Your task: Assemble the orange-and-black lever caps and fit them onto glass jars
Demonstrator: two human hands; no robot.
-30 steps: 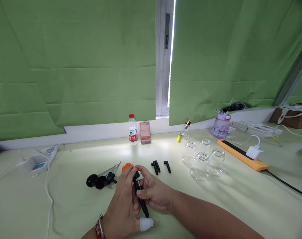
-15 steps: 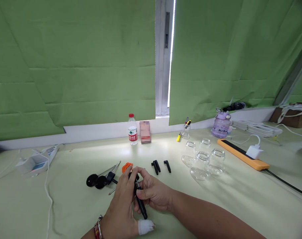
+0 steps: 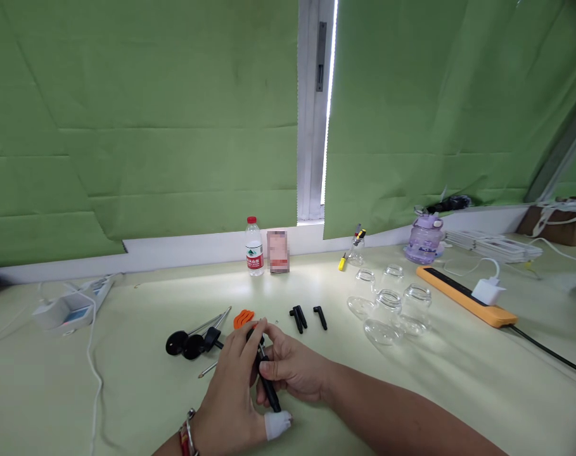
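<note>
Metal rod (image 3: 206,370) now juts farther out left of black part (image 3: 270,390), probably being turned; right hand (image 3: 294,370) pinches that part, left hand (image 3: 236,387) grips its top.

We list green coverings (image 3: 173,95), pale window frame (image 3: 307,126) between, bright light slit (image 3: 332,63), white ledge (image 3: 197,248), pale tabletop (image 3: 140,405).

Left hand (image 3: 233,389) back-up, fingers reaching forward, tips bent; grip unclear. Its thumb (image 3: 254,429), tip in a white wrap (image 3: 277,424), splays right. Silver metal bangle (image 3: 191,415) and red woven band (image 3: 185,441) on the left wrist. Right hand (image 3: 294,367) curled, thumb bent in a pinch. Bare right forearm (image 3: 387,408) angles in from lower right. Fingertips of both hands bunched close.
</note>
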